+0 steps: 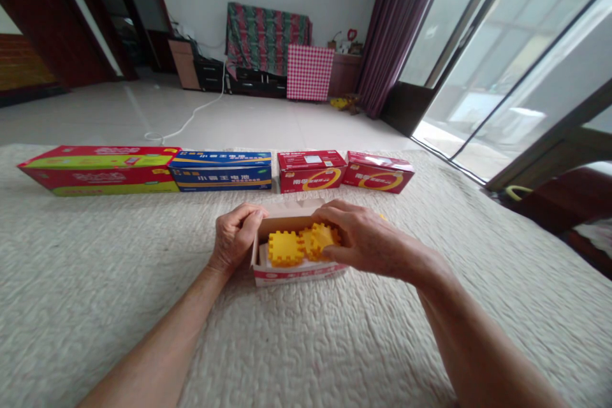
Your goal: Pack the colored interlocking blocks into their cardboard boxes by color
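In front of me on the quilted cover sits an open cardboard box, its back flap raised and its front lower edge printed pink-red and white. Inside are several yellow interlocking blocks with toothed edges. My left hand is closed on the box's left rim, thumb on top. My right hand reaches in from the right, its thumb and fingers around a yellow block at the right end. The palm and fingers hide part of that block and the box's right side. A bit of yellow shows behind my right hand.
Behind the box stands a row of closed cartons: a red and lime-green one, a blue one and two red ones. The quilted cover spreads around them. Beyond lie a tiled floor, a white cable and a cabinet.
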`<action>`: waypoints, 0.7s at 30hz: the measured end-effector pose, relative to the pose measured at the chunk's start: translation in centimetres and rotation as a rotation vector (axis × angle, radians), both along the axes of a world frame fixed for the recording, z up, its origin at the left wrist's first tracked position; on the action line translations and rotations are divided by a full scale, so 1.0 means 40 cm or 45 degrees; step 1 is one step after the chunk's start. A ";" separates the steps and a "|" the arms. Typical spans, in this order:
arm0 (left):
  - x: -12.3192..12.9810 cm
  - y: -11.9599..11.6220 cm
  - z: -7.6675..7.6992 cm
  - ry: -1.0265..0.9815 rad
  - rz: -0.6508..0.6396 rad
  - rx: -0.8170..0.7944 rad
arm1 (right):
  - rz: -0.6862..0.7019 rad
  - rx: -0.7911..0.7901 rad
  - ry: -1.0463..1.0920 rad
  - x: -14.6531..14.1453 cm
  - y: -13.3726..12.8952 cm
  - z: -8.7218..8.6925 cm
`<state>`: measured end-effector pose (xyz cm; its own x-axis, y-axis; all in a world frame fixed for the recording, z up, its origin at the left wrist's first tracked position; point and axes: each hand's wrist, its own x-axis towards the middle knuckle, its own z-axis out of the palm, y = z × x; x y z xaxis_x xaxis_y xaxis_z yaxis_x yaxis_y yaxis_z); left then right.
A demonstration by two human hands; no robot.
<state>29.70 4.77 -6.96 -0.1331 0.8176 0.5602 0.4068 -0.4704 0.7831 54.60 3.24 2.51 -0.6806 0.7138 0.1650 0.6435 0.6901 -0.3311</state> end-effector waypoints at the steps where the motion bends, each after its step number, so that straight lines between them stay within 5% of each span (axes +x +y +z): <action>1: 0.000 0.000 0.000 0.001 0.003 -0.003 | 0.003 0.014 0.001 0.003 0.001 0.003; 8: -0.004 0.003 -0.003 0.007 -0.011 -0.011 | -0.215 0.231 0.119 0.130 0.056 0.030; 14: -0.007 0.004 -0.008 0.001 -0.018 -0.002 | -0.499 0.020 -0.171 0.281 0.144 -0.044; 21: -0.006 0.002 -0.006 -0.014 -0.032 0.014 | -0.513 -0.152 -0.389 0.268 0.169 -0.100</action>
<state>29.45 4.84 -7.22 -0.1188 0.8145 0.5678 0.3865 -0.4888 0.7821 65.33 9.99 -1.51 -0.3523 0.9309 -0.0968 0.9300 0.3366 -0.1477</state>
